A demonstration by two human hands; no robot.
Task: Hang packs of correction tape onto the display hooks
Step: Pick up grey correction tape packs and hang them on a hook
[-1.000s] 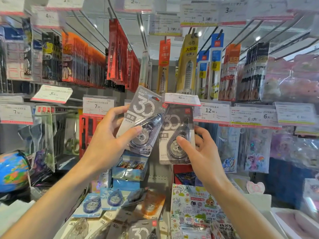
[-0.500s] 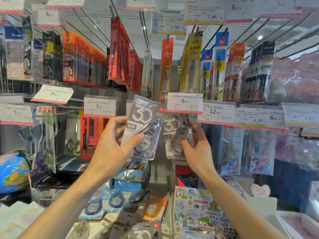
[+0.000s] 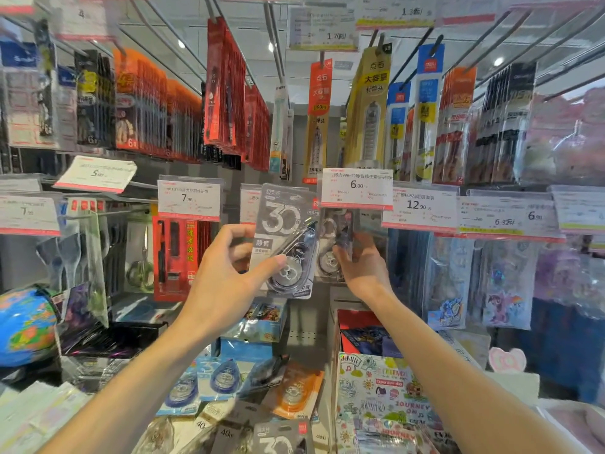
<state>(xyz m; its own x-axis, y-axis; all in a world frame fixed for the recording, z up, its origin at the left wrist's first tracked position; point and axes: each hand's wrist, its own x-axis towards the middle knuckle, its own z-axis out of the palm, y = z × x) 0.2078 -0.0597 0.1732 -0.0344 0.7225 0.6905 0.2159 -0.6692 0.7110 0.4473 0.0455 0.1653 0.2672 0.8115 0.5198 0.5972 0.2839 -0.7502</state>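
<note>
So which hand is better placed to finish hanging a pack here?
Right, probably. The right hand holds its pack up directly under the 6.00 tag, at the hook. The left hand holds its pack tilted, further left.

single head view, faces forward, slightly upward, close to display hooks (image 3: 278,47).

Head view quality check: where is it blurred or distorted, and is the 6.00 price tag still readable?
Head view: the 6.00 price tag reads sharply; the left hand's grey correction tape pack is fairly clear; the pack at the right hand is smeared, frame edges soft, hooks bowed by the wide lens, ceiling lights flaring.
</note>
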